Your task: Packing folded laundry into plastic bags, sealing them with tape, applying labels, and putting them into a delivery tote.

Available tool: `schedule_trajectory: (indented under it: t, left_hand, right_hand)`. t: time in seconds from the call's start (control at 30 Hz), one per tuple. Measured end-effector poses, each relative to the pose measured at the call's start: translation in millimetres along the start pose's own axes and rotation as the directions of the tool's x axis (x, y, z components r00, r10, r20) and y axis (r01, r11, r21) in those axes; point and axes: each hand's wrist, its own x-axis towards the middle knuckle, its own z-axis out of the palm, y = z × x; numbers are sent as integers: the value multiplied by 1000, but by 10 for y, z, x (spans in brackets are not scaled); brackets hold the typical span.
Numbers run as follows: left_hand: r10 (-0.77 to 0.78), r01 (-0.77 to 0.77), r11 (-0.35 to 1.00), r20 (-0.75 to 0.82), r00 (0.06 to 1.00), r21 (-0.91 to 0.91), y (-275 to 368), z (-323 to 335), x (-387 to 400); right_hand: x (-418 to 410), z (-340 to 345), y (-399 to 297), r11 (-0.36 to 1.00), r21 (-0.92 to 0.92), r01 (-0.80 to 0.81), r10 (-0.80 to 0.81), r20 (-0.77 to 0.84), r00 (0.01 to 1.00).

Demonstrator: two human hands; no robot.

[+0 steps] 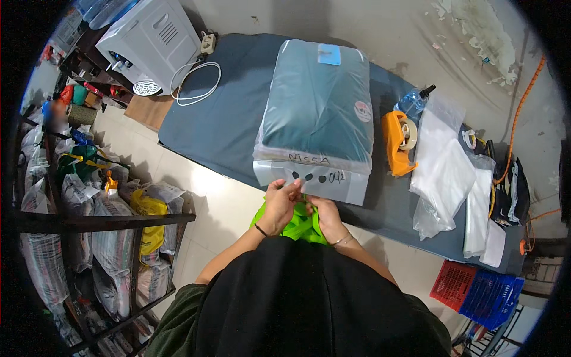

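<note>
A bright green bag or cloth [296,225] hangs bunched at the front edge of the table, partly hidden by my hands and the black garment below. My left hand [282,203] pinches its upper part, with fingertips close to the flap of a packed bundle. On the other side, my right hand [329,218] grips a green loop that looks like a handle. Before me lies the bundle [319,107], grey-green folded cloth in a clear plastic bag. It carries a blue paper piece [329,55], a round sticker [363,111] and a pale flap [312,187] with handwriting and dark holes.
An orange tape dispenser [396,143], a blue bottle [411,103] and clear plastic bags [441,165] lie right on the grey-covered table [209,129]. A white water dispenser [151,44] stands back left. A metal rack [107,223] holds bagged laundry. Red [453,283] and blue crates [495,296] sit lower right.
</note>
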Motion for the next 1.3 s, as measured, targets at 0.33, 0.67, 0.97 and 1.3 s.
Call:
schedule_trajectory:
  t: [0.33, 0.67, 0.97, 1.3]
  left_hand:
    - [655, -611, -309, 629, 418, 729, 573, 326, -399]
    - [254, -723, 82, 687, 681, 686, 527, 317, 230]
    - [458, -820, 7, 727, 511, 572, 649, 391, 49]
    - [711, -945, 114, 640, 293, 306, 1243, 901, -428]
  right_hand:
    - [200, 185, -125, 918, 377, 123, -156, 58, 986]
    - [245, 123, -180, 915, 388, 106, -210, 236, 949]
    - [-467, 392, -758, 335, -851, 404, -467, 223, 856]
    - [-4, 1044, -1397, -21, -579, 815, -496, 714, 495]
